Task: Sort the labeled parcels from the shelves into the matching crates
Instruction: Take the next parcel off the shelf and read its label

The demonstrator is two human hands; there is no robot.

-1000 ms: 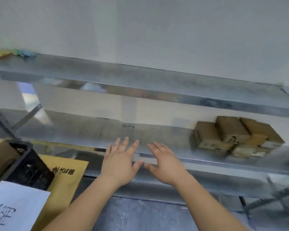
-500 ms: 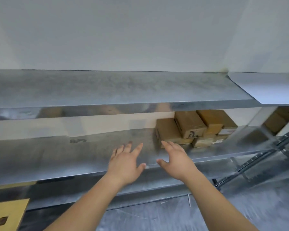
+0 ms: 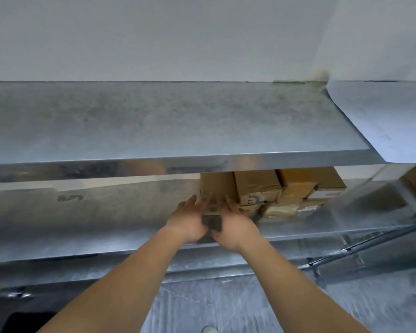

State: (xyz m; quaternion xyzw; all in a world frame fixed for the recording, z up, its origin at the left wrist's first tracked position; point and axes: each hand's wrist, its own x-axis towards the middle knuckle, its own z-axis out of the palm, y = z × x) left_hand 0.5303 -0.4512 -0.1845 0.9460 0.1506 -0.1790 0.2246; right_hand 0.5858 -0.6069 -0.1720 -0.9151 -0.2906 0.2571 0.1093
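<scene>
The step in hand looks like the pick: both hands reach into the middle tier of the galvanised grey metal shelf (image 3: 87, 227) toward the leftmost brown cardboard parcel (image 3: 216, 188), which sits on that tier at the left end of a cluster of similar brown cardboard boxes (image 3: 286, 191), tucked under the upper shelf board. The left hand (image 3: 186, 222) has straight fingers laid along the parcel's left side; the right hand (image 3: 237, 224) has straight fingers at its front right, so neither is clenched and the parcel is flanked rather than gripped. The next move probably calls for pressing inward from both sides and drawing it forward, clear of its neighbour. The parcel is plain, squarish and blurred; a dark patch shows low between the hands, but no label can be read.
</scene>
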